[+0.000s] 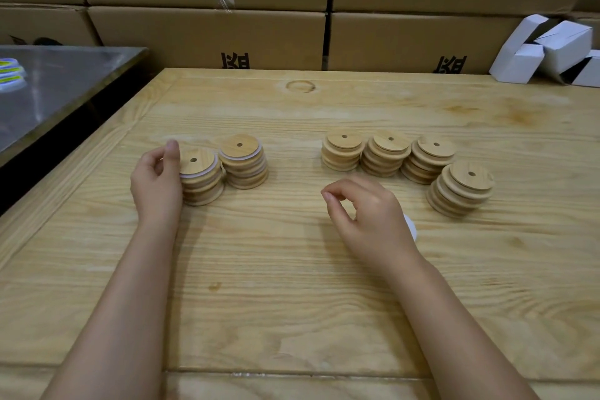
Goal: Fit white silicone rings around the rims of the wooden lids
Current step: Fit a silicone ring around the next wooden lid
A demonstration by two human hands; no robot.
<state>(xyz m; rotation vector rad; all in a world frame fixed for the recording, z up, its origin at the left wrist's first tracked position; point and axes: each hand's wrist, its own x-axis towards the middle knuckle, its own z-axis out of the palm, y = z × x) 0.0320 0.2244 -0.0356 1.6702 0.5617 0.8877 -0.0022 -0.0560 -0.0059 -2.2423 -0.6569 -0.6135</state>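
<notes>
Two stacks of wooden lids with white silicone rings stand at the left: the near stack [201, 177] and a second stack [244, 162] beside it. My left hand [156, 180] rests against the near stack's left side, thumb at its top lid. At the right stand several stacks of bare wooden lids [343, 150], [386, 153], [428, 159], [462, 188]. My right hand [367, 217] hovers over the table with fingers curled, thumb and forefinger nearly pinched, nothing visible between them. A white ring pile [410, 227] peeks from behind that hand, mostly hidden.
The work surface is a pale wooden table [292, 286]. A metal table [58, 88] adjoins at the left with tape rolls [9, 71]. Cardboard cartons [207, 36] wall the back. Folded white boxes [548, 49] lie at the back right.
</notes>
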